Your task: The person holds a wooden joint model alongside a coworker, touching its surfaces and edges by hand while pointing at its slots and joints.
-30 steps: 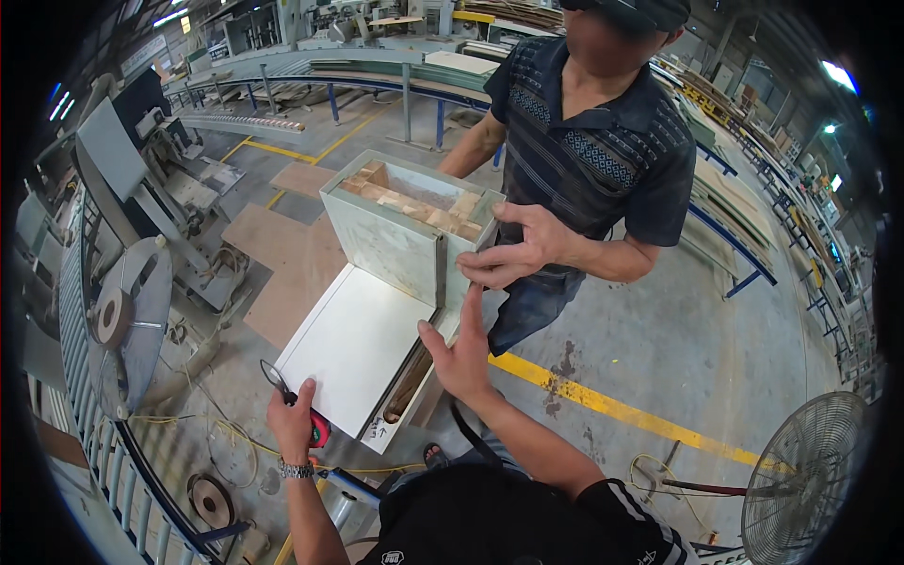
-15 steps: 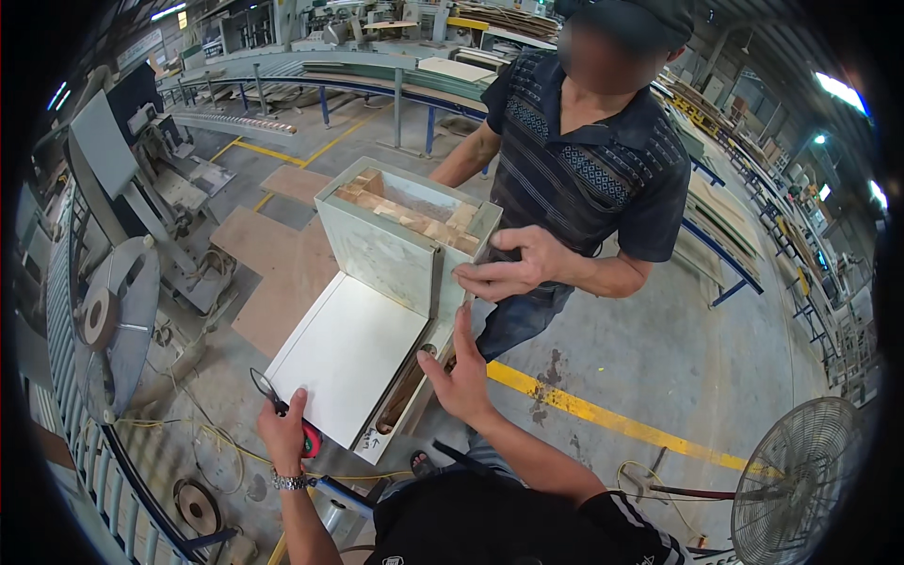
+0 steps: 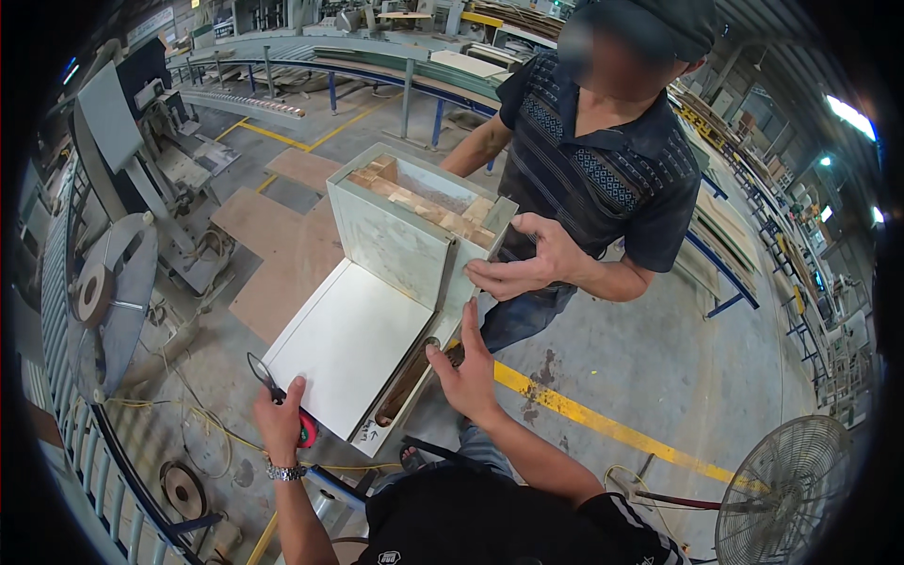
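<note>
An L-shaped white cabinet piece stands between me and a co-worker: a flat white panel [image 3: 348, 344] with an upright box section [image 3: 391, 240] whose open top shows wooden blocks. My left hand [image 3: 281, 419] grips a red-handled tool with a black tip [image 3: 268, 381] at the panel's near left corner. My right hand [image 3: 466, 367] is spread against the panel's right side edge, fingers up. The co-worker's hand [image 3: 523, 264] clasps the upright part's right edge.
The co-worker in a dark patterned shirt [image 3: 593, 174] stands right behind the piece. A machine with a round disc [image 3: 113, 301] is at left, conveyor rails [image 3: 395, 61] behind, a floor fan [image 3: 786, 490] at lower right, a yellow floor line [image 3: 603, 424] across the concrete.
The view has shifted slightly; the piece and the co-worker appear a little closer. My right hand has slid slightly down the side edge. My left hand stays at the corner with the tool.
</note>
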